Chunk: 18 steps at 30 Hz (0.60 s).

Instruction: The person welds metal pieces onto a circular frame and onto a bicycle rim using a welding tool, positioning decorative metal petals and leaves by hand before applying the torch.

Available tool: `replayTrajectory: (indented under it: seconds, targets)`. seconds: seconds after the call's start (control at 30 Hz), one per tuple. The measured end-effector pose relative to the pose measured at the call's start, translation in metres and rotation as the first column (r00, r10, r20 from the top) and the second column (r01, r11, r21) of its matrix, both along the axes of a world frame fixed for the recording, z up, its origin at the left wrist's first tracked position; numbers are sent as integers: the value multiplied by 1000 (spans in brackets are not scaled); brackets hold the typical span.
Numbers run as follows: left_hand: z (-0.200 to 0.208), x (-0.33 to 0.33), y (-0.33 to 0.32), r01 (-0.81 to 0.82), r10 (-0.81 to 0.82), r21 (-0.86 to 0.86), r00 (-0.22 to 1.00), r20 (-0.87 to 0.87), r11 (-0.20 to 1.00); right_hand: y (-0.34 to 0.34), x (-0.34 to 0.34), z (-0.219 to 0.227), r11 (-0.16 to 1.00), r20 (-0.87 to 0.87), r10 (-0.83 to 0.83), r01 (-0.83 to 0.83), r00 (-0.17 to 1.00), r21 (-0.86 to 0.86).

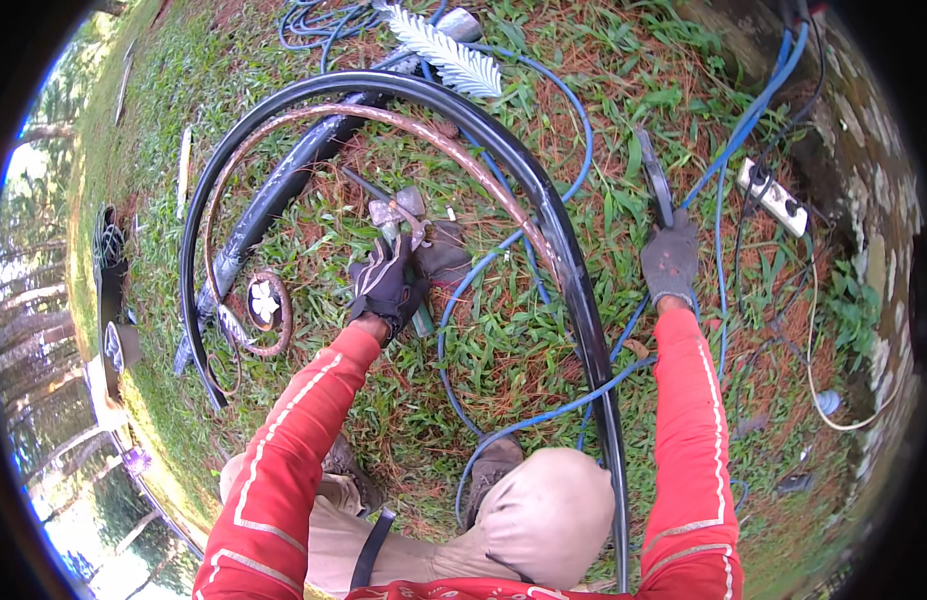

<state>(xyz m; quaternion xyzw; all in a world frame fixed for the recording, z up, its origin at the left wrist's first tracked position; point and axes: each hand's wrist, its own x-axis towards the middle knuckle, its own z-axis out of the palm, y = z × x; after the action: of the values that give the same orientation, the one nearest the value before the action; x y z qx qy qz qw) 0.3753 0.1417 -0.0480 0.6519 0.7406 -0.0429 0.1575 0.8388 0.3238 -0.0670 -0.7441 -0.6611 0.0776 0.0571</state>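
1. A long dark tool [655, 170] is held upright in view by the right hand [672, 262], its fingers clenched round it, to the right of the black tube.
2. A grey-green tool [396, 210] is touched by the left hand [387, 280], inside the tube's big curve; whether it is grasped by those fingers cannot be told.
3. The grass [584, 50] is crossed by a bent black tube [592, 340] and a brown rod [484, 170].
4. Farther out, blue cords [754, 115], a white socket strip [776, 196] and a silver leaf shape [449, 50] are seen.

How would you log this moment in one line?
Left hand: at green-bodied tool, grip unclear | Right hand: holding dark tool | Nearby: black curved tube, blue cable, white power strip
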Motion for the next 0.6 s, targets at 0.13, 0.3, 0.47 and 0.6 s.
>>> replayTrajectory:
  seconds: [0.13,0.3,0.47,0.6]
  targets:
    - [24,-4,39,-68,124,-324,980,155,944,3,7,4,999,-34,20,-21,999,-40]
    - [-5,-14,49,-91,145,-363,981,125,927,12,10,8,992,-42,1,-6,999,-129]
    - [-16,-14,54,-168,271,-409,940,208,897,14,2,3,986,-102,-82,66,991,-150]
    - [-17,-4,61,-191,273,-327,935,226,926,17,8,3,983,-22,-73,68,997,-169]
